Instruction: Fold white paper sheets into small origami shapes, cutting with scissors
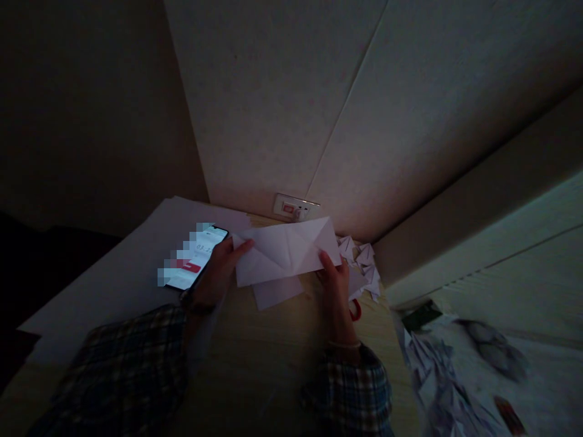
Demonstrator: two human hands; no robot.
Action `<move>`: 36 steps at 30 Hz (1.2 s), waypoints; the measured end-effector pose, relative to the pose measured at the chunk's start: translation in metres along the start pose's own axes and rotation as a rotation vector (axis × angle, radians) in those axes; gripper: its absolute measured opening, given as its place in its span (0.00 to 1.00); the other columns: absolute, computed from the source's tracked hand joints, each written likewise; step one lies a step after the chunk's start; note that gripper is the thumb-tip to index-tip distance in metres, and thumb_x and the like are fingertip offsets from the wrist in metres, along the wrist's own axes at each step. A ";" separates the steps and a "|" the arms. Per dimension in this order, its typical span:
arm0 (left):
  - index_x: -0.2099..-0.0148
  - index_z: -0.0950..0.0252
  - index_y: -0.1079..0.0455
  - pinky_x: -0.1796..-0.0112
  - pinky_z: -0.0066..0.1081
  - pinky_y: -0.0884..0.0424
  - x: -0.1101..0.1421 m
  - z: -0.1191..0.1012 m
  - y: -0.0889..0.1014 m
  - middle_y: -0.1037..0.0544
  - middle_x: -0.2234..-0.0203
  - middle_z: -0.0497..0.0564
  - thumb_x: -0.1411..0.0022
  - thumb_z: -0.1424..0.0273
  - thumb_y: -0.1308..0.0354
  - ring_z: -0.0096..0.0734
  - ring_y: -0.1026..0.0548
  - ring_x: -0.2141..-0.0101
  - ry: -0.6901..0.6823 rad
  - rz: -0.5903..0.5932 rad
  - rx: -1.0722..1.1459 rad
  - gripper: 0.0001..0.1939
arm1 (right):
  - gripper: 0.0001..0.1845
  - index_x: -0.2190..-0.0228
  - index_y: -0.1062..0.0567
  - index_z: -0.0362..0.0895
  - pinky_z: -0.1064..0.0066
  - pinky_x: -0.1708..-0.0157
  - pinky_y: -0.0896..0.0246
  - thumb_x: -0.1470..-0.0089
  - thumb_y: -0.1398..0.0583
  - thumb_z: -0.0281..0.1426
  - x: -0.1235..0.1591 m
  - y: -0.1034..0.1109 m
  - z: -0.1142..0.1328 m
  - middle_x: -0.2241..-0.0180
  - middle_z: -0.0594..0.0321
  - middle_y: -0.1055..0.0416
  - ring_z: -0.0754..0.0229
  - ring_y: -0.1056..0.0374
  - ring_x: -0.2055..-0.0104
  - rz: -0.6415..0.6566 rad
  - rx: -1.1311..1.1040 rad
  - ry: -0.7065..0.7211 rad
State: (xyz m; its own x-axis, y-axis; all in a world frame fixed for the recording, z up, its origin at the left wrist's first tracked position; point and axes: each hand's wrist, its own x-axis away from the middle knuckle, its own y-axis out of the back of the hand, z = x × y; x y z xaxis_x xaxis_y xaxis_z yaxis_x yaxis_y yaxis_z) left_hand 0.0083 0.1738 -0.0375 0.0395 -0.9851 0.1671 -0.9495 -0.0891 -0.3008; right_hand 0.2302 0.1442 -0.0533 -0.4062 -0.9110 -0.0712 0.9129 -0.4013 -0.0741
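A creased white sheet of paper [285,249], long and rectangular, is held up between both hands over the wooden table. My left hand [221,270] pinches its left end, thumb on top. At the right end, my right hand [334,276] grips the lower edge with the thumb on the near face. Fold lines cross the paper diagonally. Under it, a smaller white paper piece [277,294] lies on the table, partly covered. Fingers behind the sheet are hidden.
A lit phone [194,261] lies on large white sheets [132,267] at left. Folded paper pieces [364,255] and a red ring-shaped handle [356,310] are at right. A wall socket [296,207] is behind. More folded papers [437,376] lie beyond the table's right edge.
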 end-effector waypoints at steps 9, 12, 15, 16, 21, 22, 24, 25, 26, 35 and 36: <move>0.70 0.66 0.27 0.73 0.28 0.35 -0.001 0.000 0.002 0.25 0.79 0.45 0.55 0.57 0.32 0.31 0.29 0.75 -0.023 -0.079 -0.113 0.17 | 0.11 0.70 0.27 0.45 0.71 0.71 0.41 0.53 0.37 0.39 -0.003 0.005 -0.003 0.73 0.67 0.30 0.62 0.38 0.72 -0.066 -0.044 -0.002; 0.71 0.66 0.28 0.72 0.29 0.35 -0.002 0.002 0.003 0.25 0.79 0.45 0.54 0.57 0.33 0.32 0.29 0.75 -0.030 -0.060 -0.118 0.17 | 0.10 0.72 0.28 0.45 0.71 0.71 0.41 0.53 0.37 0.39 -0.002 0.002 -0.001 0.73 0.67 0.30 0.62 0.38 0.72 -0.080 -0.058 0.005; 0.71 0.65 0.27 0.71 0.29 0.33 -0.001 0.003 0.002 0.24 0.78 0.45 0.52 0.57 0.34 0.32 0.27 0.74 -0.027 -0.003 -0.054 0.15 | 0.09 0.73 0.28 0.45 0.71 0.70 0.41 0.53 0.37 0.38 -0.001 0.002 0.002 0.73 0.67 0.30 0.62 0.38 0.72 -0.115 -0.081 0.032; 0.72 0.65 0.27 0.70 0.29 0.33 -0.001 0.003 0.002 0.23 0.77 0.46 0.51 0.58 0.34 0.32 0.26 0.73 -0.016 0.023 -0.039 0.15 | 0.09 0.73 0.28 0.44 0.71 0.70 0.40 0.53 0.37 0.37 -0.001 0.002 0.003 0.73 0.67 0.30 0.63 0.37 0.72 -0.127 -0.102 0.039; 0.72 0.64 0.27 0.67 0.31 0.29 0.003 -0.003 -0.001 0.20 0.74 0.49 0.52 0.59 0.34 0.37 0.23 0.69 0.084 0.151 -0.018 0.13 | 0.09 0.72 0.27 0.44 0.71 0.69 0.40 0.53 0.36 0.37 -0.002 0.006 0.007 0.72 0.67 0.28 0.63 0.36 0.73 -0.135 -0.193 -0.009; 0.71 0.64 0.27 0.67 0.32 0.29 0.003 -0.005 -0.002 0.19 0.73 0.49 0.52 0.60 0.34 0.38 0.23 0.68 0.091 0.172 -0.021 0.13 | 0.09 0.72 0.26 0.44 0.71 0.69 0.40 0.53 0.36 0.37 -0.002 0.007 0.007 0.72 0.67 0.28 0.63 0.36 0.73 -0.134 -0.188 -0.017; 0.68 0.65 0.26 0.65 0.33 0.28 0.005 -0.007 -0.002 0.19 0.70 0.50 0.52 0.61 0.34 0.40 0.22 0.66 0.108 0.208 -0.032 0.13 | 0.09 0.72 0.26 0.44 0.71 0.70 0.40 0.54 0.36 0.37 -0.002 0.008 0.007 0.72 0.67 0.28 0.63 0.36 0.73 -0.137 -0.178 -0.027; 0.66 0.65 0.26 0.65 0.33 0.28 0.006 -0.007 -0.003 0.18 0.69 0.51 0.52 0.61 0.34 0.41 0.22 0.65 0.122 0.221 -0.036 0.13 | 0.10 0.72 0.26 0.44 0.71 0.70 0.41 0.54 0.36 0.37 -0.002 0.008 0.007 0.72 0.66 0.28 0.63 0.36 0.73 -0.138 -0.173 -0.030; 0.65 0.65 0.25 0.65 0.33 0.27 0.006 -0.008 -0.003 0.18 0.68 0.51 0.52 0.62 0.34 0.41 0.21 0.65 0.139 0.227 -0.035 0.14 | 0.10 0.72 0.26 0.44 0.71 0.70 0.41 0.54 0.36 0.37 -0.002 0.008 0.007 0.72 0.66 0.28 0.63 0.36 0.72 -0.134 -0.170 -0.031; 0.61 0.65 0.24 0.63 0.34 0.27 0.007 -0.006 -0.007 0.17 0.67 0.51 0.55 0.63 0.31 0.42 0.21 0.64 0.098 0.166 0.039 0.18 | 0.15 0.68 0.27 0.46 0.68 0.67 0.37 0.48 0.42 0.45 0.002 0.003 0.010 0.67 0.63 0.27 0.61 0.33 0.69 -0.001 -0.235 -0.019; 0.61 0.65 0.24 0.63 0.35 0.27 0.007 -0.006 -0.008 0.17 0.67 0.52 0.55 0.62 0.31 0.42 0.21 0.63 0.085 0.147 0.041 0.19 | 0.16 0.68 0.28 0.46 0.68 0.67 0.36 0.48 0.43 0.46 0.002 0.002 0.008 0.68 0.63 0.28 0.61 0.33 0.69 0.000 -0.225 -0.018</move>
State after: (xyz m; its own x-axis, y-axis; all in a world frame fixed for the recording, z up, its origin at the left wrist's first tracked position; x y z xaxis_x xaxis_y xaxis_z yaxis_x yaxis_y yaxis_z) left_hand 0.0139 0.1683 -0.0283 -0.1267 -0.9722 0.1972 -0.9298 0.0471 -0.3652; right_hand 0.2314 0.1409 -0.0453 -0.4035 -0.9134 -0.0540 0.8804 -0.3715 -0.2947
